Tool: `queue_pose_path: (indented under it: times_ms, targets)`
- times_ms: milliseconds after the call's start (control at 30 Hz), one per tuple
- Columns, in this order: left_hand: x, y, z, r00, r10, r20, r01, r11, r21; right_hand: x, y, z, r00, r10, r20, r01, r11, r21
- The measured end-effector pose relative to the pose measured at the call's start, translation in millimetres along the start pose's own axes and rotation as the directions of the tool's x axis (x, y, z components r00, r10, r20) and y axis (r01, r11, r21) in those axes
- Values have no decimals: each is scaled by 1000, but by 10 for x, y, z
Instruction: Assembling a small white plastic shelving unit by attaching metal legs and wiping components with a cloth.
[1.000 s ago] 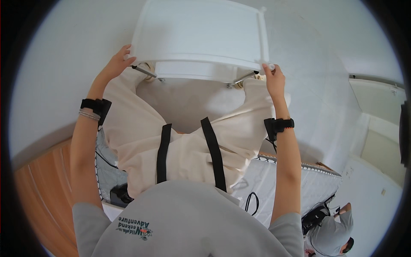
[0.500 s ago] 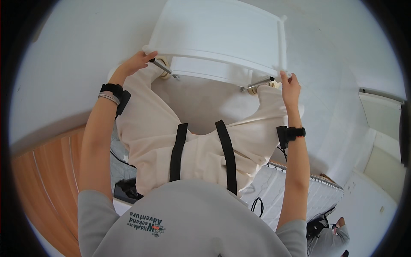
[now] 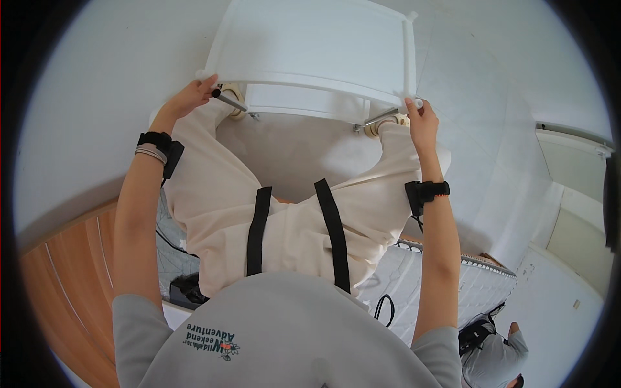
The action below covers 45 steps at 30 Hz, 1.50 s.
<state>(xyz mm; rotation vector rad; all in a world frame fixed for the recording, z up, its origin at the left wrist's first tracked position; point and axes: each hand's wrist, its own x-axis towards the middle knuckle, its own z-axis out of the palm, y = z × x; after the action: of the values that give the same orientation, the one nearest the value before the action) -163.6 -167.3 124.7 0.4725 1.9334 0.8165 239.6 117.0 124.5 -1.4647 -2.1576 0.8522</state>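
A white tiered rack with a flat panel top stands in front of me, between my feet. My left hand is closed on its near left corner, thumb on top of the edge. At the near right corner my right hand pinches the rim beside a round white knob. Below each corner a grey metal tube with a dark end slants inward, and a second tube sits on the right. A lower white tier shows under the top.
My legs are spread on both sides of the rack's near edge. A wood-slatted surface lies at the left. Behind me are a white quilted mattress and a black cable. Another person is at the lower right.
The rack, both hands and my legs sit slightly further left in view, along with much of the surroundings. Both hands keep their hold on the corners.
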Motion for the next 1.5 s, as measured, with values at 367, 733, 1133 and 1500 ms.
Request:
queue_pose_path:
  times_ms: [367, 733, 1133, 1500]
  targets:
    - [43, -27, 22, 999, 27, -31, -27, 1000, 16, 199, 219, -83, 941, -17, 337, -74, 964, 254]
    - [-68, 103, 43, 1000, -21, -20, 23, 996, 87, 191, 315, -81, 821, -138, 554, -158, 877, 454]
    - [-97, 106, 67, 1000, -13, 6, 12, 997, 73, 64, 336, -211, 788, 65, 613, -323, 890, 321]
    - [-64, 132, 84, 997, -80, 12, 78, 990, 117, 200, 557, -227, 778, -5, 629, -318, 860, 399]
